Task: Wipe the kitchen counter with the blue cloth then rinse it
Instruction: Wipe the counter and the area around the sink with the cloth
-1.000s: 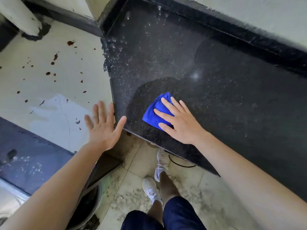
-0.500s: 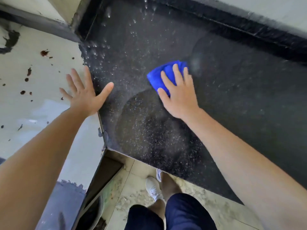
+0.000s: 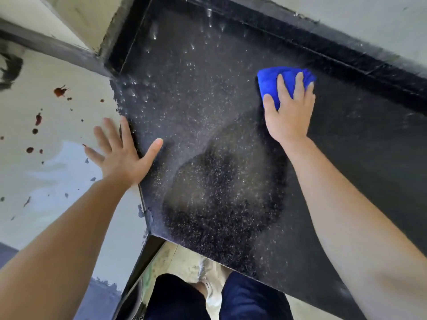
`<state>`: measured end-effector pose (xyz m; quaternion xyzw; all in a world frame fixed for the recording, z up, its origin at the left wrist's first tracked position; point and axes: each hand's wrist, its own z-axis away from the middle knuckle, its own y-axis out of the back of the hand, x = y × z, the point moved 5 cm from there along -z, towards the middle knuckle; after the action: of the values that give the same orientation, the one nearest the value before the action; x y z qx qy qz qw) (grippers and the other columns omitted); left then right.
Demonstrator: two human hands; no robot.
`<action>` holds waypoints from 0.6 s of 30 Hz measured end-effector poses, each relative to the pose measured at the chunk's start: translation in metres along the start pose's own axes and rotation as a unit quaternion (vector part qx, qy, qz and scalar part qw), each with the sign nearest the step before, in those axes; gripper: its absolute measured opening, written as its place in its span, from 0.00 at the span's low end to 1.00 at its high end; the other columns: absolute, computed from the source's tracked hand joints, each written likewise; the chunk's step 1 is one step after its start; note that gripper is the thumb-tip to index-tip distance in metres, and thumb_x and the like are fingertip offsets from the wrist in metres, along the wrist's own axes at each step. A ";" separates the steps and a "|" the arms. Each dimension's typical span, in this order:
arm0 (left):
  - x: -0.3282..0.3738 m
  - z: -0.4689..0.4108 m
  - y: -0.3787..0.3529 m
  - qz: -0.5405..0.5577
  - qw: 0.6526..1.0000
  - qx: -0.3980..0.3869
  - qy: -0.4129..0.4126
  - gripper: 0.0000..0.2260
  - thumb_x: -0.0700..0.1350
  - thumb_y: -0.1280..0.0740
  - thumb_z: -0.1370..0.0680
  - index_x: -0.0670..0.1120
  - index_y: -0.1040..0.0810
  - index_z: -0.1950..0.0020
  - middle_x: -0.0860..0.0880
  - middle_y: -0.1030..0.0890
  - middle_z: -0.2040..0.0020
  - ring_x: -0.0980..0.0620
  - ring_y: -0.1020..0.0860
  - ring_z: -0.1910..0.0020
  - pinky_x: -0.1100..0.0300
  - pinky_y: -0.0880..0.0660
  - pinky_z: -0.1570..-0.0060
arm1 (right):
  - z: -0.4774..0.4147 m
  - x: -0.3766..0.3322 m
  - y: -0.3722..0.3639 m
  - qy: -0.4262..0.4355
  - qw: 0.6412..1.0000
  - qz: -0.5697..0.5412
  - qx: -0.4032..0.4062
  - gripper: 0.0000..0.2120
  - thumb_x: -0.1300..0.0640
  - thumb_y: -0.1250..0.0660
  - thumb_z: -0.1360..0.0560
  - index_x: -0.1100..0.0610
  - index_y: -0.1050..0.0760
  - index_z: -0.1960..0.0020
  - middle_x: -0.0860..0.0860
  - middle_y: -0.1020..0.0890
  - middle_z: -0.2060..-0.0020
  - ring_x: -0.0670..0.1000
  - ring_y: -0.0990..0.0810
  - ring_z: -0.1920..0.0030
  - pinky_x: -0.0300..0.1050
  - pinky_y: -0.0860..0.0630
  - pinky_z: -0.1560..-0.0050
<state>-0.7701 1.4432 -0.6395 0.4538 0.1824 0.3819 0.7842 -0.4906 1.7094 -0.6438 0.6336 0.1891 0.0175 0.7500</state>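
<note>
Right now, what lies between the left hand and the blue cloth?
Nothing but bare black counter, speckled with pale flecks, runs from the left hand to the blue cloth under the right hand, in the head view.

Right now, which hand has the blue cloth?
The right hand, fingers straight, pressing the blue cloth onto the black counter near its back rim. The left hand is spread over the counter's left edge, holding nothing.

Cloth on counter nr back edge, under R hand.
</note>
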 end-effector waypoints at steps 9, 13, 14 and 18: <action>-0.003 0.001 0.001 0.004 1.000 -0.014 0.009 0.48 0.82 0.62 0.32 0.56 0.69 0.21 0.48 0.72 0.21 0.45 0.72 0.23 0.34 0.67 0.27 | 0.111 -0.069 -0.025 0.376 0.922 0.006 -0.092 0.26 0.40 0.42 0.19 0.45 0.34 0.23 0.53 0.42 0.19 0.60 0.46 0.20 0.61 0.52 0.21; 0.002 -0.001 0.003 0.002 1.000 -0.026 0.006 0.50 0.83 0.60 0.34 0.56 0.70 0.21 0.48 0.73 0.22 0.45 0.73 0.23 0.34 0.68 0.28 | 0.035 0.006 0.004 0.193 0.981 0.025 0.002 0.27 0.38 0.42 0.19 0.49 0.31 0.24 0.58 0.38 0.21 0.65 0.40 0.23 0.63 0.47 0.24; 0.002 -0.002 0.003 0.001 1.000 -0.024 0.006 0.50 0.83 0.60 0.34 0.56 0.70 0.21 0.48 0.73 0.22 0.45 0.73 0.23 0.33 0.68 0.28 | 0.015 0.018 0.009 0.103 0.994 0.014 0.019 0.28 0.38 0.43 0.19 0.49 0.33 0.23 0.59 0.39 0.21 0.65 0.42 0.22 0.63 0.48 0.23; 0.002 -0.002 0.004 0.004 1.000 -0.022 0.009 0.50 0.84 0.59 0.34 0.56 0.70 0.21 0.49 0.73 0.22 0.45 0.73 0.23 0.33 0.68 0.28 | -0.045 0.002 0.011 -0.170 0.984 -0.032 0.049 0.29 0.39 0.49 0.18 0.48 0.42 0.19 0.58 0.48 0.19 0.65 0.51 0.20 0.62 0.51 0.22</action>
<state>-0.7718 1.4466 -0.6371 0.4338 0.1793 0.3926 0.7909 -0.4999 1.7542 -0.6391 0.6568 0.0795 -0.1234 0.7397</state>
